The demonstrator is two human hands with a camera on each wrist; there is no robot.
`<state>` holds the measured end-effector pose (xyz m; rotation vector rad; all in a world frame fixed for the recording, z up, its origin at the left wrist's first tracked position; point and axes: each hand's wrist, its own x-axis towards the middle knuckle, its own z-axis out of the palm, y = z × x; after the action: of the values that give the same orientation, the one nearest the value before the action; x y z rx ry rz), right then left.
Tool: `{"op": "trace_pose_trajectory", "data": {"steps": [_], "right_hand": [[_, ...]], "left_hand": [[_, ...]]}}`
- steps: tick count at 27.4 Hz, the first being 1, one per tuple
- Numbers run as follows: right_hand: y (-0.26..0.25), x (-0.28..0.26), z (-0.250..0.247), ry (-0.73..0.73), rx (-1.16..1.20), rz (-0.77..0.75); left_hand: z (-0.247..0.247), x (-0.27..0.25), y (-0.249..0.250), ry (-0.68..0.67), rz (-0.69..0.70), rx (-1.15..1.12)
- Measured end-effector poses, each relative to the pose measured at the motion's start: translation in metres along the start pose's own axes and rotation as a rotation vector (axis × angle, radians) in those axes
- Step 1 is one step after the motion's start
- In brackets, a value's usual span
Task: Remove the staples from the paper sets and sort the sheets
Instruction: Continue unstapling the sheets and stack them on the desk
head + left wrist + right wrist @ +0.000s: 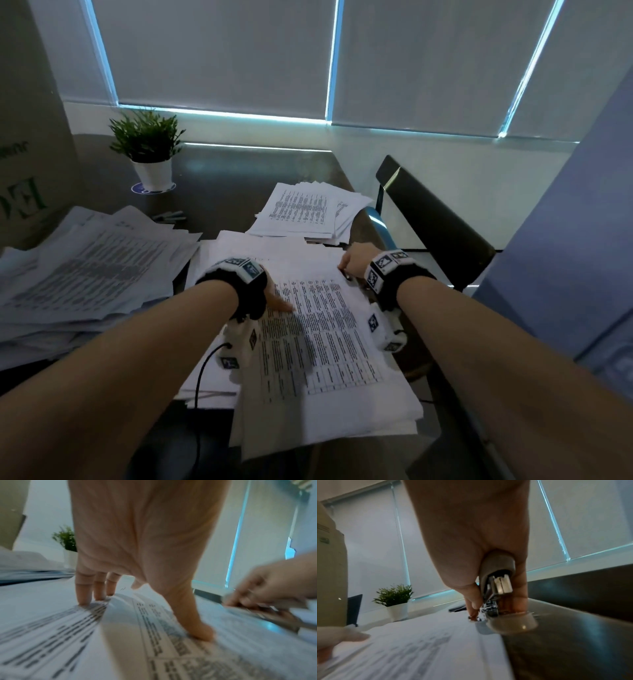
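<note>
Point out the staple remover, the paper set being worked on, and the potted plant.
staple remover [498,588], right wrist view, its metal body.
paper set [329,329], head view, printed top sheet.
potted plant [154,174], head view, its white pot.

Matt paper sheets [325,329], shiny metal staple remover [496,588]

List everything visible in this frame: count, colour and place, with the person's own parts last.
paper set: one, white, printed tables, centre of desk
paper piles: at least two, white, left and far centre
staple remover: one, grey and metal, at the set's far right corner
potted plant: one, green in white pot, far left
desk: one, dark
chair: one, black, right
left hand: presses the set
right hand: grips the remover
</note>
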<state>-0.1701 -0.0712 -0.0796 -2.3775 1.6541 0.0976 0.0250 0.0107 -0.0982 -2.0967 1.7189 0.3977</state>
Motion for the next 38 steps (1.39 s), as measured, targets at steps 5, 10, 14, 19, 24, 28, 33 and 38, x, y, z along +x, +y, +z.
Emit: {"op": "trace_pose_trajectory", "data": {"steps": [5, 10, 14, 19, 24, 28, 33, 38], "right_hand": [[0.055, 0.001, 0.016, -0.008, -0.164, 0.180], [0.042, -0.022, 0.021, -0.100, -0.204, 0.113], [0.030, -0.032, 0.008, 0.043, -0.164, 0.118], [-0.008, -0.065, -0.003, -0.010, 0.185, -0.093], [-0.038, -0.050, 0.011, -0.242, -0.079, -0.066], [-0.056, -0.058, 0.004, -0.217, -0.171, -0.065], [-0.060, -0.068, 0.006, -0.232, -0.149, -0.033], [-0.046, -0.015, 0.024, -0.199, -0.180, -0.028]], "left_hand": [[-0.008, -0.031, -0.012, 0.035, -0.145, -0.126], [0.006, -0.044, -0.012, 0.107, -0.094, -0.374], [0.004, -0.065, -0.010, 0.153, -0.089, -0.547], [-0.005, -0.078, -0.004, 0.112, -0.093, -0.513], [-0.004, -0.074, 0.003, 0.035, -0.046, -0.521], [0.004, -0.073, 0.004, 0.102, -0.105, -0.560], [0.006, -0.078, 0.005, 0.124, -0.131, -0.571], [0.000, -0.071, -0.012, 0.087, -0.076, -0.741]]}}
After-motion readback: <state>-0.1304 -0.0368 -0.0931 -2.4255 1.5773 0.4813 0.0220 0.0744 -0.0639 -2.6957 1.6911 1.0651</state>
